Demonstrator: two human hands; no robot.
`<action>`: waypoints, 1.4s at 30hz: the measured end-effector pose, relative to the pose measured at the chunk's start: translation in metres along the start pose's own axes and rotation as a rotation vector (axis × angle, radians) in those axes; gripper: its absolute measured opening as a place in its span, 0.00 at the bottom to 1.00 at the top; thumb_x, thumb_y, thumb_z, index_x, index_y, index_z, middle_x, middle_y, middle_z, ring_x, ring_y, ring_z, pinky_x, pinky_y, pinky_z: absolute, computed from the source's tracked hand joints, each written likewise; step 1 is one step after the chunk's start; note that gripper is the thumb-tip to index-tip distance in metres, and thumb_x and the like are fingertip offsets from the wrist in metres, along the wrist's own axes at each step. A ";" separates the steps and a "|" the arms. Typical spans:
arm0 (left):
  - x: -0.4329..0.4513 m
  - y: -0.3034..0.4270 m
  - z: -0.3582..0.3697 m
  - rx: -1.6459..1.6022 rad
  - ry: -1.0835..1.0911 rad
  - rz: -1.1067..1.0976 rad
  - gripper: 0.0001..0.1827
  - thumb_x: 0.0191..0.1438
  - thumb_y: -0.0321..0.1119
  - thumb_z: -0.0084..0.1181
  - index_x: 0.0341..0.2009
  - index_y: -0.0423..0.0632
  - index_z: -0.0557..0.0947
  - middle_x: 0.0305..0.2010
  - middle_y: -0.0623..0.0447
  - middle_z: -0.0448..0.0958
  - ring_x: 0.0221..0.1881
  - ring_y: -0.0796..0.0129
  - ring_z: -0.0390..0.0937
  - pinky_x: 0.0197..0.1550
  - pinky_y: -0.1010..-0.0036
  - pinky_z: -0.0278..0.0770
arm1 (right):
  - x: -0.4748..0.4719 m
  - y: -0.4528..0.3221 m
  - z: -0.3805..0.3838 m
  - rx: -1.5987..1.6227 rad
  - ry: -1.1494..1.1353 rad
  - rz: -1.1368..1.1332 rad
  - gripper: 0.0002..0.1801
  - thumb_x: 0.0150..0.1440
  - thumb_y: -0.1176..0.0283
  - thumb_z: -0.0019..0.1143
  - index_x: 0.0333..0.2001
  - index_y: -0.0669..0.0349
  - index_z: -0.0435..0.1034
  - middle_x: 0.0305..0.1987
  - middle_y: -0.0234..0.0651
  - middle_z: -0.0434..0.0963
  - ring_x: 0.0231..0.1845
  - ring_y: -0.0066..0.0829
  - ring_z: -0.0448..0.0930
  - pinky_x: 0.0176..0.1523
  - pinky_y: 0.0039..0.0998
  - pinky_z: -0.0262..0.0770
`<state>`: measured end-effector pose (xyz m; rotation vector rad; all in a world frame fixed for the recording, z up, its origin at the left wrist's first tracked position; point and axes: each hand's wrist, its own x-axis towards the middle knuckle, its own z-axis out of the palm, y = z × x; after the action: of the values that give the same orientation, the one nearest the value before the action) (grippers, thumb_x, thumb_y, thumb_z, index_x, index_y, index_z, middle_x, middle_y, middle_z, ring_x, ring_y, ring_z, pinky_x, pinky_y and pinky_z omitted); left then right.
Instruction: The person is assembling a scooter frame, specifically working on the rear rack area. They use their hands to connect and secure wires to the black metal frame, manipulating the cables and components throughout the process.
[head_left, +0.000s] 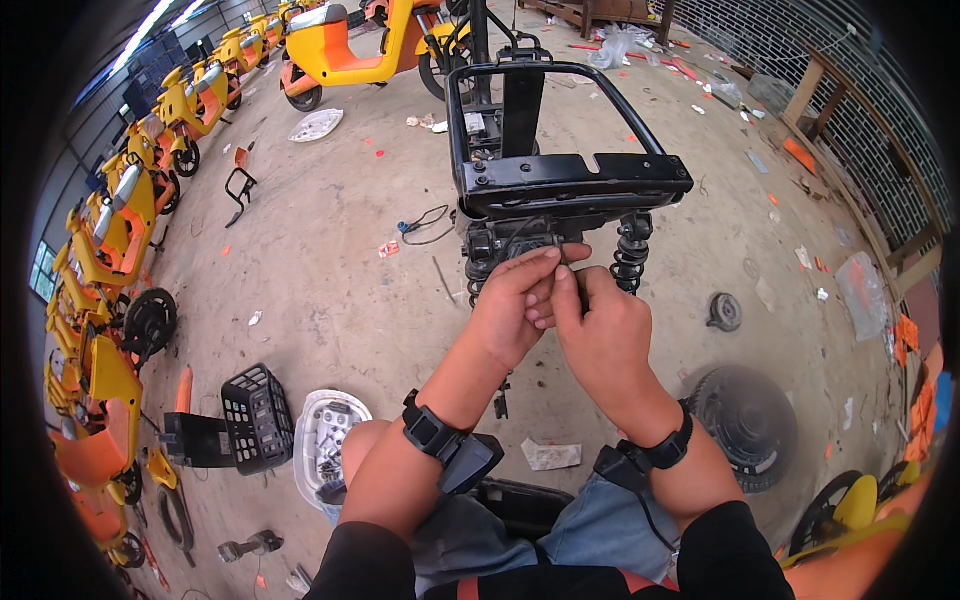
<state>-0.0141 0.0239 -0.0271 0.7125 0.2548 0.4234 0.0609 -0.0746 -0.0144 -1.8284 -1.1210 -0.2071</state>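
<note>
My left hand (517, 300) and my right hand (607, 322) meet fingertip to fingertip behind a black scooter frame (577, 180). Between their thumbs and forefingers they pinch a small dark part, mostly covered by the fingers, so its kind is unclear. A thin black cable (523, 231) runs on the frame just beyond my left fingers. Coil-spring shock absorbers stand on both sides; the right one (630, 255) shows beside my right hand, while the left one (475, 277) is partly behind my left hand.
A white tub of metal hardware (304, 450) sits by my left knee, near a black plastic basket (259, 420). A wheel (742, 427) lies at right. Yellow scooters (120, 225) line the left side; another scooter (352, 52) stands ahead. Scraps litter the concrete floor (337, 247).
</note>
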 end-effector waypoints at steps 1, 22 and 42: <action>0.000 0.000 0.000 -0.004 -0.001 0.000 0.19 0.62 0.37 0.43 0.50 0.35 0.75 0.14 0.67 0.54 0.16 0.82 0.52 0.19 0.83 0.51 | 0.000 0.000 0.000 -0.009 0.009 -0.011 0.15 0.57 0.66 0.54 0.21 0.61 0.66 0.12 0.42 0.73 0.13 0.41 0.76 0.18 0.36 0.71; 0.001 0.002 0.006 0.011 0.117 0.015 0.16 0.59 0.36 0.44 0.41 0.38 0.79 0.13 0.67 0.55 0.15 0.83 0.50 0.19 0.84 0.51 | 0.004 -0.004 0.000 -0.058 0.002 -0.048 0.12 0.55 0.69 0.57 0.24 0.64 0.70 0.17 0.41 0.77 0.17 0.36 0.80 0.23 0.30 0.74; 0.005 -0.001 0.005 0.117 0.127 0.029 0.18 0.62 0.43 0.47 0.40 0.38 0.78 0.13 0.62 0.60 0.11 0.75 0.64 0.09 0.75 0.62 | 0.018 -0.004 -0.014 1.129 -0.378 0.797 0.21 0.66 0.63 0.40 0.27 0.68 0.69 0.19 0.35 0.74 0.13 0.21 0.68 0.18 0.23 0.65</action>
<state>-0.0069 0.0226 -0.0244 0.8060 0.3919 0.4851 0.0722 -0.0737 0.0058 -1.1171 -0.4424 1.0621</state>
